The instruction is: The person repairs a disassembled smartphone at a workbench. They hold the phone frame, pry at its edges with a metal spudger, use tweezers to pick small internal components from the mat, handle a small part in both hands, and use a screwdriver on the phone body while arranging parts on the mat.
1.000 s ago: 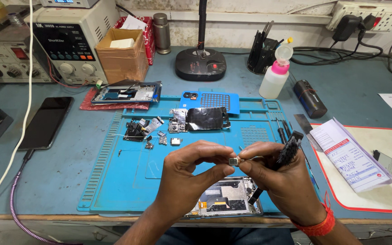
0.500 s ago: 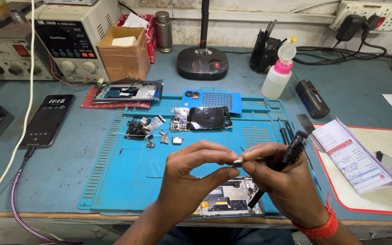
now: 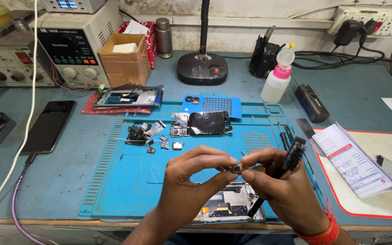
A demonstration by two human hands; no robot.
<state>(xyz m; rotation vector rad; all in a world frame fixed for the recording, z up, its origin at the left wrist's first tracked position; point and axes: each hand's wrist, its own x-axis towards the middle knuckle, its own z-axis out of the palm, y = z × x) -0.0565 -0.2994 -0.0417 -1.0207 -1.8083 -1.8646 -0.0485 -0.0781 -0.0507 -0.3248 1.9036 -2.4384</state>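
Both my hands meet above the front of a blue work mat. A tiny square dark component is pinched between the fingertips of my left hand and my right hand. My right hand also holds a black brush, bristles up. Under my hands lies an opened phone frame. Several small loose parts and a shiny circuit board lie farther back on the mat.
A second opened phone rests on a red cloth at the back left. A dark phone lies plugged in at left. A cardboard box, power supply, lamp base, squeeze bottle and paper pad stand around.
My hands have drawn slightly closer to me with the small component still pinched between them; the plugged-in phone's screen, lit half a second ago, is dark.
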